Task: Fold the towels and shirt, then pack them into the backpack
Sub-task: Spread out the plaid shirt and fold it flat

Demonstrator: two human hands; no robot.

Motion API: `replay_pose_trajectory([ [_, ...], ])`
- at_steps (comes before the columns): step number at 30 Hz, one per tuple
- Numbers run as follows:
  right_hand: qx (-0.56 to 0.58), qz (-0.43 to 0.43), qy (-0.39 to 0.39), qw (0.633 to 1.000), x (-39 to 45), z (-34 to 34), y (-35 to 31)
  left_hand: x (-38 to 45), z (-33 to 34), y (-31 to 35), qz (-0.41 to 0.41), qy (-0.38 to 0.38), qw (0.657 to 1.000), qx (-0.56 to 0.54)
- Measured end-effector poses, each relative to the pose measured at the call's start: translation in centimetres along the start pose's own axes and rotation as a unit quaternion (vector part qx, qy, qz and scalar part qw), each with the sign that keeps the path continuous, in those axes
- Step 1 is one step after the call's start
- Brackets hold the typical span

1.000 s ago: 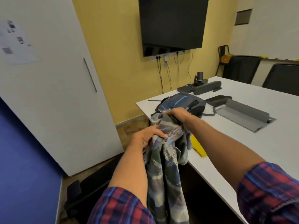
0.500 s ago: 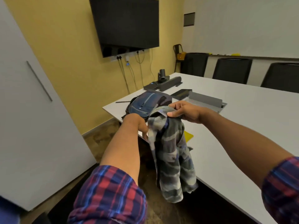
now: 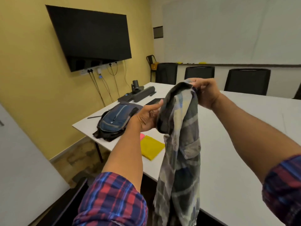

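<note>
A grey, blue and cream plaid shirt [image 3: 180,157] hangs in the air over the near edge of the white table [image 3: 236,144]. My right hand [image 3: 204,92] pinches its top edge at the collar. My left hand [image 3: 147,117] holds the shirt's left side lower down, thumb up against the cloth. A blue and black backpack [image 3: 116,122] lies at the table's left corner, behind my left hand. A folded yellow towel [image 3: 151,147] lies flat on the table under my left forearm, with a pink towel [image 3: 142,136] peeking out beside it.
A camera and black speaker bar [image 3: 138,93] sit at the table's far end below a wall TV [image 3: 91,38]. Black chairs [image 3: 247,81] line the far side. A white cabinet [image 3: 19,176] stands to my left, with open floor between it and the table.
My view has swung right and nearer the table. Both hands have raised the shirt higher; my right hand now holds the collar well above my left, and the towels have come into sight.
</note>
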State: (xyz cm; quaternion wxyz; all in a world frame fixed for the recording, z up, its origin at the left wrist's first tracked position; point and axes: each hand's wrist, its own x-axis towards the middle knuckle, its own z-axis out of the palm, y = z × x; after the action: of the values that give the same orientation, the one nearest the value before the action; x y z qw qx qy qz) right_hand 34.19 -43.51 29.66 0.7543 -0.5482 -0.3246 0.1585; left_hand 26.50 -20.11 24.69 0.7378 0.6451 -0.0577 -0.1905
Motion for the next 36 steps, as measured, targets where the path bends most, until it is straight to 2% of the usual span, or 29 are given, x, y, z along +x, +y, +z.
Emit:
replay_pose_trajectory([
  [4, 0.035, -0.033, 0.127, 0.991, -1.7, -6.8, -2.6, 6.1, 5.2, 0.6, -0.016, 0.004, 0.997, 0.079],
  [7, 0.015, -0.028, 0.199, 0.98, -4.0, -11.2, -3.1, 10.4, 8.3, 2.5, 0.009, 0.028, 0.989, 0.145],
  [11, -0.142, 0.019, 0.272, 0.952, -6.1, -17.5, -1.0, 15.7, 12.3, 4.6, 0.051, 0.095, 0.967, 0.23],
  [13, -0.219, 0.062, 0.275, 0.934, -6.3, -20.5, 0.1, 18.0, 14.2, 4.8, 0.06, 0.099, 0.968, 0.223],
  [15, -0.274, 0.083, 0.284, 0.915, -6.3, -22.2, 1.2, 20.0, 15.2, 4.5, 0.03, 0.099, 0.979, 0.177],
  [16, -0.292, 0.067, 0.303, 0.905, -6.5, -22.7, 1.6, 21.0, 15.5, 4.4, 0.026, 0.114, 0.977, 0.176],
  [17, -0.299, 0.035, 0.326, 0.896, -6.6, -23.1, 2.0, 22.2, 15.3, 4.1, 0.036, 0.135, 0.965, 0.223],
  [19, -0.293, -0.005, 0.334, 0.896, -7.0, -23.4, 3.1, 23.7, 14.7, 3.7, 0.061, 0.151, 0.914, 0.373],
  [21, -0.296, 0.039, 0.285, 0.911, -7.0, -23.7, 4.6, 24.6, 14.0, 3.8, 0.075, 0.155, 0.879, 0.445],
  [23, -0.331, 0.133, 0.225, 0.907, -6.7, -23.3, 6.3, 25.5, 12.9, 4.2, 0.079, 0.146, 0.856, 0.489],
  [25, -0.405, 0.208, 0.172, 0.874, -6.4, -22.9, 8.2, 26.4, 11.8, 5.0, 0.068, 0.142, 0.878, 0.453],
  [26, -0.447, 0.224, 0.162, 0.851, -5.9, -22.7, 9.2, 27.1, 10.9, 5.2, 0.066, 0.147, 0.897, 0.411],
  [27, -0.47, 0.224, 0.168, 0.837, -5.4, -22.5, 10.2, 27.6, 10.2, 5.3, 0.072, 0.142, 0.901, 0.403],
  [28, -0.464, 0.216, 0.189, 0.838, -5.2, -21.9, 10.6, 28.0, 9.6, 5.2, 0.088, 0.133, 0.898, 0.409],
  [31, -0.345, 0.148, 0.316, 0.871, -4.0, -19.4, 11.2, 28.1, 7.9, 4.9, 0.136, 0.088, 0.881, 0.444],
  [33, -0.314, 0.103, 0.379, 0.864, -2.6, -17.6, 11.0, 28.1, 6.3, 4.8, 0.155, 0.08, 0.856, 0.486],
  [36, -0.32, 0.067, 0.443, 0.835, 0.0, -15.9, 9.9, 28.5, 4.2, 4.7, 0.189, 0.1, 0.819, 0.533],
])
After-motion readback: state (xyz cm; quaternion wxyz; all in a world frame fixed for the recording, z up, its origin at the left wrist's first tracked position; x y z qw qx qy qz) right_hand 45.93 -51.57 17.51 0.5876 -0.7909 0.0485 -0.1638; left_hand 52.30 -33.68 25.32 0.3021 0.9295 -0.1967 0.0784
